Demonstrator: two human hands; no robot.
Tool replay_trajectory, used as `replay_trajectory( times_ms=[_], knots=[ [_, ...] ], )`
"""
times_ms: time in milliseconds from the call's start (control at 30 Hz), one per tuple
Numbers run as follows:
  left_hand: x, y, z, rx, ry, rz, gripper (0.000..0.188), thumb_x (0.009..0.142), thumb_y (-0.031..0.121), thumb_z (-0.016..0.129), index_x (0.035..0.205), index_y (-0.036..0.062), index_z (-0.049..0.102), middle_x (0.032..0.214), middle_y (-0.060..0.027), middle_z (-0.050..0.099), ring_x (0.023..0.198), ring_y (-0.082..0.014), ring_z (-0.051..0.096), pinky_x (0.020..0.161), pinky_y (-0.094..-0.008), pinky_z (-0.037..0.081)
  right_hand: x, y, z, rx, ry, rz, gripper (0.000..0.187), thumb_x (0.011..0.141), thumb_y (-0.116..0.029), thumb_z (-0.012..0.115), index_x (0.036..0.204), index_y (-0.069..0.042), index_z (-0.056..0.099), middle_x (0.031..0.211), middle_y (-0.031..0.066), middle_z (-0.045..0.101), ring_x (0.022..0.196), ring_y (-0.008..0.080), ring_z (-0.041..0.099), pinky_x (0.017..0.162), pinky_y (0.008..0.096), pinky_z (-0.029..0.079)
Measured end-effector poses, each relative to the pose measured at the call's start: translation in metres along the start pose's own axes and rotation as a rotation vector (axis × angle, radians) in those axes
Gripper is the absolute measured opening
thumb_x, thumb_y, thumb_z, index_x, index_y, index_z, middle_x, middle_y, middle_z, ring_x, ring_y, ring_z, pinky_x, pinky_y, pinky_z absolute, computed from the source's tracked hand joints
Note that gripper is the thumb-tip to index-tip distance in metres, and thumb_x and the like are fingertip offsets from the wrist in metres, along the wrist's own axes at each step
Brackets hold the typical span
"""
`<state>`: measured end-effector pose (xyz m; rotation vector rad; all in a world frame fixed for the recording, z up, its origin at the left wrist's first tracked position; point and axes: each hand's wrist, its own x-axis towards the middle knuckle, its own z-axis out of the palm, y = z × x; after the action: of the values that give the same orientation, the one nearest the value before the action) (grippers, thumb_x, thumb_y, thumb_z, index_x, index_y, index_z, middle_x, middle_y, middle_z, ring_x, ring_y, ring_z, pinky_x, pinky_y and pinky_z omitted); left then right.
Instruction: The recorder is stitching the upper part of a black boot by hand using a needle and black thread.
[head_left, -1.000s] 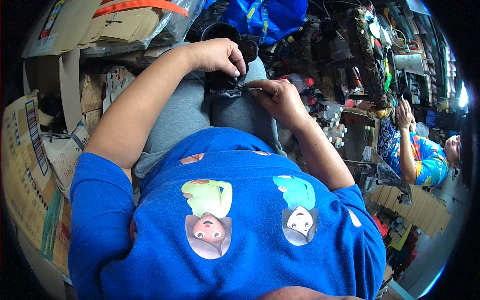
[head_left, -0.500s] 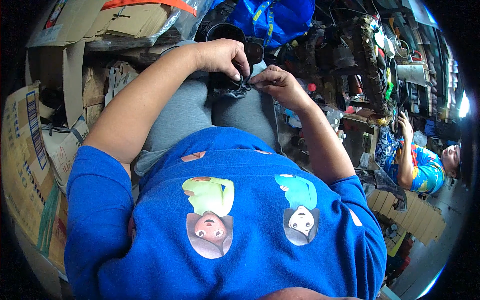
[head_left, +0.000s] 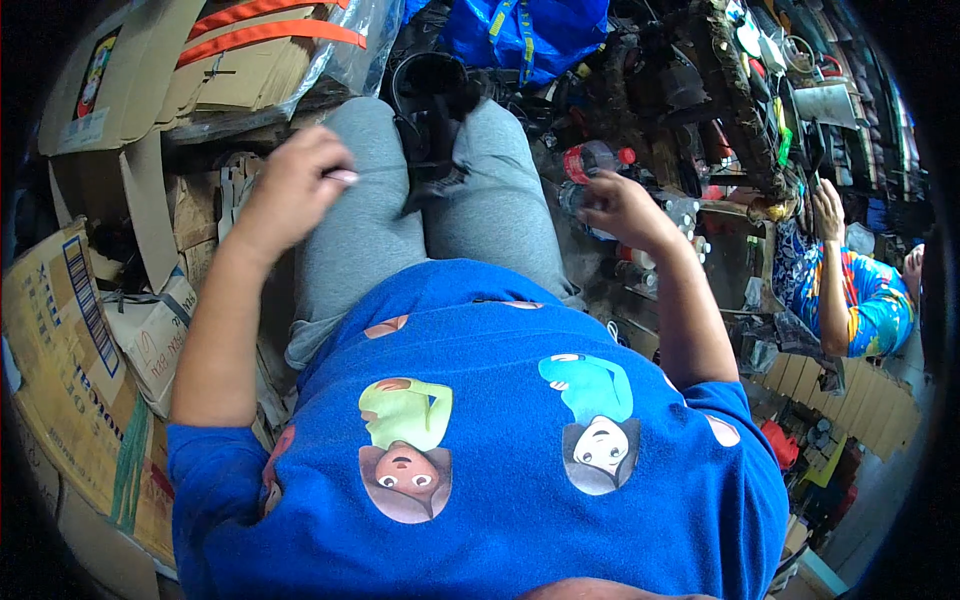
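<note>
A black leather-like item [head_left: 430,150] with a round dark rim lies between my thighs, sagging toward the lap; what kind of thing it is I cannot make out. Over my left thigh hovers my left hand [head_left: 305,178], blurred, its fingers loosely bent with a gap by the thumb and nothing visible in them. My right hand [head_left: 625,210] hangs in the air beyond my right knee, fingers half curled and a little smeared, apparently holding nothing. A clear plastic bottle [head_left: 592,158] with a red label and red cap lies just past it. Neither hand touches the black item.
Stacked flat cardboard [head_left: 260,70] with orange straps stands at the far left, cardboard boxes [head_left: 60,330] below it. A blue bag [head_left: 560,40] sits ahead. Several bottles and clutter line the right. A co-worker in a colourful shirt [head_left: 870,300] sits at the far right.
Both hands have let go of the black item and drawn apart, the left leftward, the right rightward. The item now lies lower between my thighs, and the bottle shows more fully.
</note>
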<state>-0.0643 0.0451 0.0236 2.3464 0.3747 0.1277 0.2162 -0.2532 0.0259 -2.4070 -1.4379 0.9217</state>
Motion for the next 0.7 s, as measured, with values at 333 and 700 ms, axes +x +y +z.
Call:
replay_trajectory(
  times_ms=[333, 700],
  knots=[
    [-0.008, -0.001, -0.007, 0.087, 0.270, -0.028, 0.032, 0.080, -0.010, 0.047, 0.105, 0.0036, 0.060, 0.099, -0.0127, 0.053, 0.087, -0.0196, 0.057, 0.076, -0.0277, 0.047, 0.041, -0.097, -0.016, 0.251, 0.270, -0.432, 0.018, 0.080, -0.014, 0.070, 0.095, -0.005, 0.068, 0.090, 0.0088, 0.061, 0.084, 0.0185, 0.062, 0.074, 0.0296, 0.049],
    [0.010, 0.023, 0.023, 0.203, 0.192, 0.075, 0.015, 0.075, 0.002, 0.065, 0.090, 0.0054, 0.068, 0.080, -0.0129, 0.056, 0.080, -0.0309, 0.058, 0.074, -0.0396, 0.046, 0.055, -0.074, 0.013, 0.176, 0.185, -0.440, 0.024, 0.078, -0.004, 0.066, 0.100, -0.013, 0.071, 0.079, 0.0067, 0.055, 0.073, 0.0197, 0.057, 0.067, 0.0307, 0.047]
  ],
)
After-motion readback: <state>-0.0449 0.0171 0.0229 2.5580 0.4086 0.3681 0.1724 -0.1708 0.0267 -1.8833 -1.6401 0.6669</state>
